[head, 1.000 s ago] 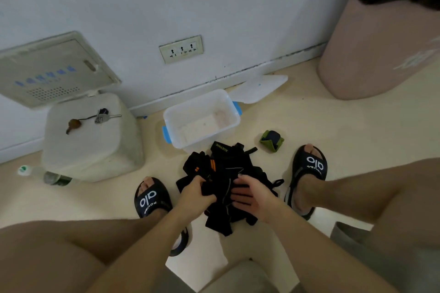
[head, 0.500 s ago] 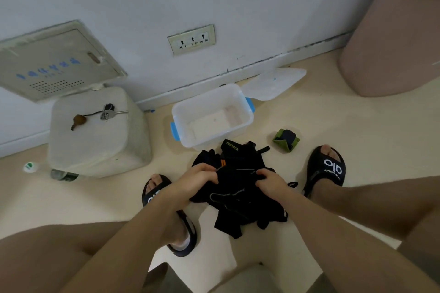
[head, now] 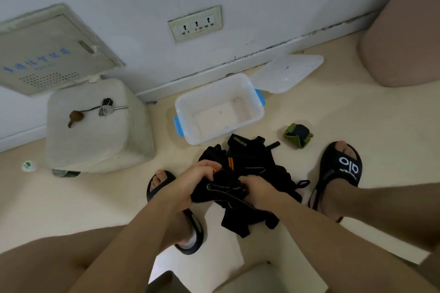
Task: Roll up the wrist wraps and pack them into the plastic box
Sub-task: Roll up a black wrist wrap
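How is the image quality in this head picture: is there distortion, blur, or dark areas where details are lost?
Head view: wide-angle distortion bends the baseboard and stretches the edges; light is soft and even; the pile of black wrist wraps is so dark its folds merge; the left hand and right hand look slightly soft.

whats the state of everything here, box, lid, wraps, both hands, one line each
plastic box: open, nothing inside, upright on the floor
lid: off, lying flat on the floor beside the box
black wrist wraps: unrolled, tangled in a pile on the floor
green wrap: rolled up, on the floor outside the box
left hand: grips the black pile
right hand: grips the black pile
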### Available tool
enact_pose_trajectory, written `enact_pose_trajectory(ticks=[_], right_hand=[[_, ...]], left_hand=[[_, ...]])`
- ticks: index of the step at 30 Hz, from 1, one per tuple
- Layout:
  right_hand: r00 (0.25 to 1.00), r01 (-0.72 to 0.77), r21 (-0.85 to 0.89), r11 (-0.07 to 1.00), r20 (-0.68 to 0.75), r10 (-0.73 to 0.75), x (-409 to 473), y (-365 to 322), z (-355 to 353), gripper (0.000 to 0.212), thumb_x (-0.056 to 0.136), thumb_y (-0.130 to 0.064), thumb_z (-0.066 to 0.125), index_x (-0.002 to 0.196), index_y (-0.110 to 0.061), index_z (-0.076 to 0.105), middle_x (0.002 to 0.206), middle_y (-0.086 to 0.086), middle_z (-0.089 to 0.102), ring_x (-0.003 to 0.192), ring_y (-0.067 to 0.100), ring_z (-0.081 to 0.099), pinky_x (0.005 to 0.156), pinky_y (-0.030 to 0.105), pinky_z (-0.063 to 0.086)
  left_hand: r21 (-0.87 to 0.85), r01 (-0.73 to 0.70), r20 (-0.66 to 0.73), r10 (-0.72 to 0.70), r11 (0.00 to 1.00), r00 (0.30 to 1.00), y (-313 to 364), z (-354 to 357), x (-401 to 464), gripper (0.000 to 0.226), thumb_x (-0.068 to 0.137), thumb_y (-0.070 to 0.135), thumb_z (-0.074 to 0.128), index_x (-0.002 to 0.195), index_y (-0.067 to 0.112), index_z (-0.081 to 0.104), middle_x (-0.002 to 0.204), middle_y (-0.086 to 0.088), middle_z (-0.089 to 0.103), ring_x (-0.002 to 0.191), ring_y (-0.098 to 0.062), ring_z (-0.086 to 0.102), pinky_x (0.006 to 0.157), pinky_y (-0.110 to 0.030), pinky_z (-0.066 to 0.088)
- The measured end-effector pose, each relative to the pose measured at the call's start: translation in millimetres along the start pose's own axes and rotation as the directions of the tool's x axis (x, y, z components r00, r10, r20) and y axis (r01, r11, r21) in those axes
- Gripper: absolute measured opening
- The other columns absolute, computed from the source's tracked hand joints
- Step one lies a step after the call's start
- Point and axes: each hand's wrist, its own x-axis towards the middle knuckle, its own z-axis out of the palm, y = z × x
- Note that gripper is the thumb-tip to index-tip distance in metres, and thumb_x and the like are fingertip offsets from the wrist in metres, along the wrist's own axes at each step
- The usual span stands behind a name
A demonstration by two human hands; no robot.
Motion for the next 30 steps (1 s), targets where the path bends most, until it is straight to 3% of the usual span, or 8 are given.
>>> enact_pose_trajectory(ticks=[2,5,8,11,14,19,24,30], right_hand=[[0.989,-0.006,0.076,0.997,0.148,-0.005,-4.9,-11.2,14.7,0.029,0.099,-0.024,0.063,0.125,-0.03,0.055,0.134,0.011,0.051,0.127,0.032,0.054,0.111,0.04,0.044],[0.984,0.004,0.065,0.998,0.176,-0.015,0.1,-8.8,35.8,0.046,0.097,-0.032,0.063,0.143,-0.032,0.054,0.154,0.011,0.04,0.139,0.036,0.046,0.115,0.048,0.041],[0.994,-0.045,0.056,0.997,0.099,0.039,26.7,17.0,66.2,0.046,0.088,-0.05,0.059,0.131,-0.034,0.057,0.138,0.006,0.054,0.123,0.033,0.059,0.102,0.049,0.052],[0.995,-0.061,-0.044,0.997,-0.077,0.058,-17.7,-24.7,29.6,0.028,0.103,-0.026,0.054,0.13,-0.02,0.056,0.129,0.006,0.058,0.118,0.03,0.06,0.101,0.04,0.052],[0.981,-0.041,-0.1,0.994,-0.19,0.022,-33.1,-26.4,13.4,0.025,0.104,-0.016,0.047,0.125,-0.014,0.061,0.122,0.009,0.067,0.114,0.031,0.062,0.096,0.04,0.054],[0.948,-0.062,0.23,0.971,-0.291,0.13,-59.6,-15.7,-28.7,0.018,0.098,-0.018,0.055,0.112,-0.012,0.066,0.095,0.005,0.068,0.084,0.023,0.063,0.067,0.032,0.049],[0.926,0.01,0.458,0.889,-0.34,0.164,-97.7,-23.3,-82.3,0.008,0.096,-0.02,0.06,0.099,-0.017,0.066,0.092,0.007,0.07,0.083,0.021,0.066,0.071,0.032,0.049],[0.877,0.194,0.565,0.802,-0.465,0.116,-140.4,-54.1,-125.6,0.011,0.093,-0.013,0.056,0.093,-0.009,0.065,0.083,0.005,0.064,0.076,0.02,0.062,0.061,0.029,0.043]], left_hand=[[-0.033,-0.005,-0.009,0.005,0.999,1.0,-1.3,0.2,-4.6,0.049,0.079,-0.003,0.043,0.118,0.01,0.07,0.103,-0.019,0.067,0.088,-0.026,0.068,0.083,-0.038,0.056],[-0.045,-0.011,-0.016,0.01,0.999,1.0,-3.4,2.1,-15.2,0.05,0.079,-0.003,0.042,0.118,0.01,0.07,0.1,-0.017,0.067,0.089,-0.028,0.067,0.084,-0.041,0.057],[-0.094,-0.002,-0.026,0.0,0.996,1.0,-6.6,2.0,-27.0,0.051,0.075,-0.002,0.043,0.115,0.011,0.073,0.102,-0.018,0.067,0.092,-0.031,0.066,0.095,-0.047,0.055],[-0.138,-0.033,-0.042,0.027,0.99,0.999,-6.2,2.4,-40.7,0.049,0.074,-0.001,0.045,0.109,0.01,0.077,0.101,-0.019,0.069,0.09,-0.031,0.069,0.104,-0.052,0.052],[-0.073,-0.053,-0.015,0.052,0.996,0.999,-3.8,-2.3,-53.9,0.049,0.078,0.001,0.045,0.116,0.012,0.073,0.099,-0.016,0.069,0.079,-0.026,0.071,0.075,-0.04,0.062],[0.052,-0.151,-0.061,0.154,0.987,0.986,8.0,-7.8,-75.9,0.039,0.087,0.001,0.045,0.116,0.012,0.068,0.093,-0.013,0.065,0.059,-0.016,0.067,0.053,-0.026,0.054],[0.359,-0.315,-0.093,0.369,0.879,0.925,23.1,-13.4,-97.2,0.039,0.091,0.0,0.046,0.109,0.029,0.065,0.094,-0.02,0.069,0.073,-0.024,0.067,0.063,-0.032,0.055],[0.479,-0.486,0.023,0.542,0.731,0.84,45.3,13.4,-118.6,0.034,0.095,-0.003,0.048,0.088,0.021,0.07,0.085,0.0,0.068,0.075,-0.015,0.061,0.059,-0.018,0.047]])
